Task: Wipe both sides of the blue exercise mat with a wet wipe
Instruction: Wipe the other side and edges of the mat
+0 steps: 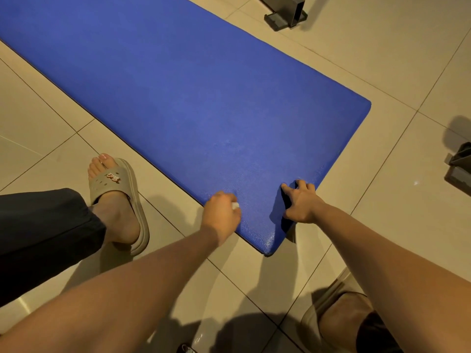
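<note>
While right hand (300, 203), fingers spread, presses blue mat (178, 93), left hand (221, 212) clutches white wipe (235, 205) on it.

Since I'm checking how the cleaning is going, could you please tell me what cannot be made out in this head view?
- wet wipe: head view, mostly hidden inside the left hand; only a white bit shows.
- blue mat, underside: head view, faces the floor, so it is unseen.
- The mat's far end: cut off by the frame's top-left edge.
- dark object: cut off by the right edge, so it cannot be identified.
</note>
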